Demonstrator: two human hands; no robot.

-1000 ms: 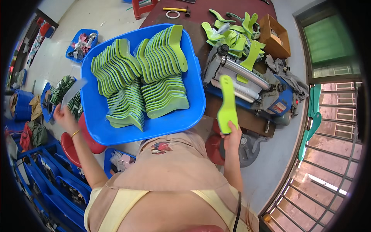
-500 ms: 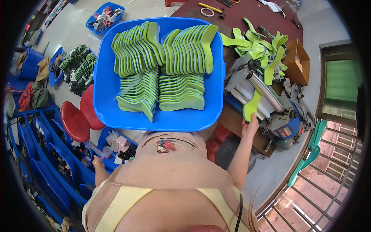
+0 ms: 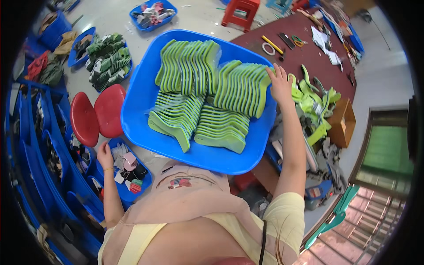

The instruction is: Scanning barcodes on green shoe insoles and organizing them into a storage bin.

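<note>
A blue plastic tub (image 3: 145, 137) in front of me holds lime-green insoles standing on edge in several packed rows. My right hand (image 3: 280, 88) reaches over the tub's right rim with fingers spread. Its fingertips are at the last insole of the upper right row (image 3: 247, 88), and no loose insole shows in the hand. My left hand (image 3: 105, 157) is low at the left, beside a red stool seat and a blue bin of scraps. Its fingers are curled together, with nothing seen in them.
Loose green insoles (image 3: 320, 104) lie heaped at the right by a brown box (image 3: 342, 121) and a partly hidden roller machine (image 3: 318, 192). Tape and scissors (image 3: 299, 41) lie on the dark red table (image 3: 251, 39). Red seats (image 3: 110, 110) and blue bins (image 3: 152, 17) stand left and behind.
My right hand has moved from the roller machine to the upper right row; the single insole it held is no longer seen apart. My left hand has risen. The view has shifted and tilted.
</note>
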